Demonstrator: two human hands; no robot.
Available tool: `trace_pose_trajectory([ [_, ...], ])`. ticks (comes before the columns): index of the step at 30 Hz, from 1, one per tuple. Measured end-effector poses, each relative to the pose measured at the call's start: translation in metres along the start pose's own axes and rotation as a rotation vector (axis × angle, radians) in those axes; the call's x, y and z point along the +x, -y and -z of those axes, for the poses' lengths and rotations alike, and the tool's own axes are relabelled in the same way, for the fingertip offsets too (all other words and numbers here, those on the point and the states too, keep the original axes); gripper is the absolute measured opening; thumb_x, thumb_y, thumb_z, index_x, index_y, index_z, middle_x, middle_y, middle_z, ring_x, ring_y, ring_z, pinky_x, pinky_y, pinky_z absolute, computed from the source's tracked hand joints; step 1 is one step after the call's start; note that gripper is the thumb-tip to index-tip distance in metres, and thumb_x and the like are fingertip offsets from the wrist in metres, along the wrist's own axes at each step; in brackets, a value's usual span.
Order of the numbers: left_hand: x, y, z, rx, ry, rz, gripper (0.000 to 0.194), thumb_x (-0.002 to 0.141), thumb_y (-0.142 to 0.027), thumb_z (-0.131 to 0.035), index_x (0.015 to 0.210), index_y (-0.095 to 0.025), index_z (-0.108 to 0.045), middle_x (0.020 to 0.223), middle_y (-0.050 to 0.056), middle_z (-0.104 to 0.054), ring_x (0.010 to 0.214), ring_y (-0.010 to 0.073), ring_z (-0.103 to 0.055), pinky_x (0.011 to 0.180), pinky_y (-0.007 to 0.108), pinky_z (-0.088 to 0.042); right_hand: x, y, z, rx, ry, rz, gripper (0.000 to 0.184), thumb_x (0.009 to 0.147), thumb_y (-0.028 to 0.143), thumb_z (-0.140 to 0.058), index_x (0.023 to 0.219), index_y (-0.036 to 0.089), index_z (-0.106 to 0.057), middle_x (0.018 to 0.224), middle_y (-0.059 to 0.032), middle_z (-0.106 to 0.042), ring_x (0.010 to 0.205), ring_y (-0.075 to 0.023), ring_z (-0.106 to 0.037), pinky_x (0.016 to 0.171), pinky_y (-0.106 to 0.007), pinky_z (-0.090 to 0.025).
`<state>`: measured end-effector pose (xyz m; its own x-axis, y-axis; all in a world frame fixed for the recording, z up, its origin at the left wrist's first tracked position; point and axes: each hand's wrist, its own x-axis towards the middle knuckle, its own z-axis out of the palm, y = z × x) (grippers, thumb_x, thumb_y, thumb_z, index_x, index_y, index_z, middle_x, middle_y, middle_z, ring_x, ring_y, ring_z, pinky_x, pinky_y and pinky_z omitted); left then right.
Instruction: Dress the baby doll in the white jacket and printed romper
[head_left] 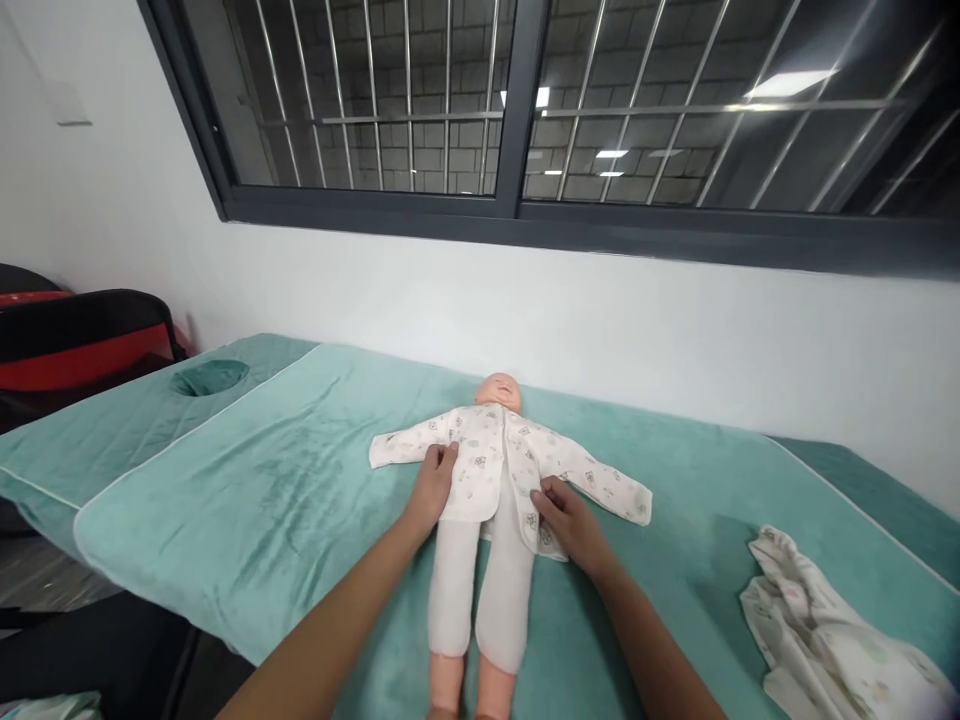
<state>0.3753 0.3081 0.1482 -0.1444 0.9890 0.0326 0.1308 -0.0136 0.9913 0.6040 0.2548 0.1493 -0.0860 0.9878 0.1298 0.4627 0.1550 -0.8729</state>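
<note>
A baby doll [500, 390] lies on its back on a green massage bed, head toward the wall. It wears a white patterned baby jacket [480, 450] with both sleeves spread out, and plain white trousers [506, 600]; its bare feet point toward me. The jacket's front is parted a little at the middle. My left hand [435, 482] pinches the jacket's edge at the doll's side, on the left. On the right, my right hand [566, 518] grips the other front panel near its lower part, fingers closed on the cloth.
A crumpled patterned cloth [840, 640] lies on the bed at the right. The green bed cover [247, 500] reaches to the white wall, with a face hole [210, 377] at the left. A black and red chair [82, 345] stands beyond the left end. Above is a barred window [517, 120].
</note>
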Motion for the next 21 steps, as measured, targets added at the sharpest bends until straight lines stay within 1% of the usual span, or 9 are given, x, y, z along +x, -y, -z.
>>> trace_pose_trajectory([
  [4, -0.001, 0.004, -0.002, -0.088, -0.057, -0.022, 0.027, 0.085, -0.045, -0.056, 0.081, -0.019, -0.057, 0.077, 0.000, -0.058, 0.077, 0.0156, -0.052, 0.075, 0.027, -0.040, -0.005, 0.004, -0.003, 0.021, -0.025, -0.013, 0.047, 0.091, 0.055, -0.044, 0.060, 0.020, -0.040, 0.059, 0.0014, -0.044, 0.060, -0.0139, -0.042, 0.062, -0.027, -0.034],
  [9, -0.001, 0.007, 0.008, -0.234, -0.014, 0.019, 0.031, 0.076, -0.048, -0.065, 0.079, -0.018, -0.058, 0.066, -0.003, -0.054, 0.063, 0.0117, -0.048, 0.061, 0.023, -0.039, -0.011, 0.025, -0.003, 0.107, -0.217, 0.015, 0.049, 0.091, 0.056, -0.046, 0.057, 0.021, -0.039, 0.056, 0.0008, -0.042, 0.057, -0.0145, -0.040, 0.059, -0.028, -0.033],
  [11, -0.001, 0.008, 0.012, -0.309, 0.039, 0.049, 0.037, 0.072, -0.052, -0.067, 0.082, -0.018, -0.057, 0.067, -0.003, -0.055, 0.057, 0.0097, -0.047, 0.057, 0.022, -0.039, -0.011, 0.038, -0.003, 0.111, -0.148, 0.035, 0.049, 0.091, 0.055, -0.047, 0.057, 0.020, -0.039, 0.055, 0.0011, -0.044, 0.055, -0.0135, -0.040, 0.058, -0.027, -0.033],
  [13, -0.002, 0.010, 0.016, -0.370, 0.098, 0.077, 0.041, 0.069, -0.055, -0.069, 0.083, -0.019, -0.056, 0.062, -0.006, -0.051, 0.048, 0.0066, -0.040, 0.050, 0.020, -0.035, -0.011, 0.046, 0.000, 0.078, 0.010, 0.052, 0.049, 0.091, 0.054, -0.046, 0.057, 0.020, -0.042, 0.055, 0.0011, -0.046, 0.054, -0.0123, -0.040, 0.058, -0.026, -0.033],
  [15, -0.002, 0.011, 0.019, -0.407, 0.145, 0.099, 0.041, 0.068, -0.054, -0.070, 0.082, -0.019, -0.054, 0.053, -0.010, -0.039, 0.039, 0.0038, -0.026, 0.043, 0.019, -0.026, -0.009, 0.044, 0.009, 0.063, 0.108, 0.054, 0.050, 0.093, 0.055, -0.042, 0.058, 0.019, -0.046, 0.056, 0.0004, -0.048, 0.054, -0.0120, -0.042, 0.057, -0.026, -0.034],
  [16, -0.003, 0.011, 0.020, -0.419, 0.158, 0.104, 0.040, 0.068, -0.054, -0.070, 0.082, -0.020, -0.054, 0.051, -0.011, -0.035, 0.038, 0.0033, -0.021, 0.041, 0.019, -0.023, -0.007, 0.037, 0.016, 0.051, 0.094, 0.043, 0.052, 0.094, 0.055, -0.039, 0.058, 0.019, -0.046, 0.056, -0.0001, -0.048, 0.055, -0.0123, -0.042, 0.058, -0.027, -0.034],
  [17, -0.003, 0.010, 0.021, -0.431, 0.163, 0.105, 0.039, 0.069, -0.053, -0.070, 0.082, -0.020, -0.054, 0.051, -0.011, -0.034, 0.038, 0.0034, -0.021, 0.041, 0.019, -0.023, -0.006, 0.028, 0.025, 0.015, 0.032, 0.026, 0.052, 0.093, 0.056, -0.038, 0.058, 0.019, -0.047, 0.057, -0.0005, -0.048, 0.056, -0.0129, -0.044, 0.058, -0.027, -0.035],
  [18, -0.003, 0.009, 0.022, -0.441, 0.160, 0.100, 0.038, 0.069, -0.052, -0.070, 0.083, -0.020, -0.054, 0.053, -0.011, -0.038, 0.039, 0.0039, -0.026, 0.043, 0.018, -0.025, -0.006, 0.017, 0.034, -0.046, -0.060, 0.005, 0.051, 0.092, 0.056, -0.039, 0.058, 0.019, -0.047, 0.058, -0.0012, -0.049, 0.058, -0.0139, -0.046, 0.059, -0.028, -0.036],
  [21, -0.004, 0.006, 0.021, -0.428, 0.145, 0.061, 0.036, 0.069, -0.047, -0.073, 0.087, -0.020, -0.058, 0.066, -0.006, -0.052, 0.056, 0.0076, -0.046, 0.055, 0.019, -0.037, -0.006, -0.021, 0.060, -0.326, -0.351, -0.041, 0.037, 0.084, 0.055, -0.052, 0.071, 0.021, -0.057, 0.073, -0.0038, -0.060, 0.068, -0.0186, -0.054, 0.064, -0.031, -0.040],
])
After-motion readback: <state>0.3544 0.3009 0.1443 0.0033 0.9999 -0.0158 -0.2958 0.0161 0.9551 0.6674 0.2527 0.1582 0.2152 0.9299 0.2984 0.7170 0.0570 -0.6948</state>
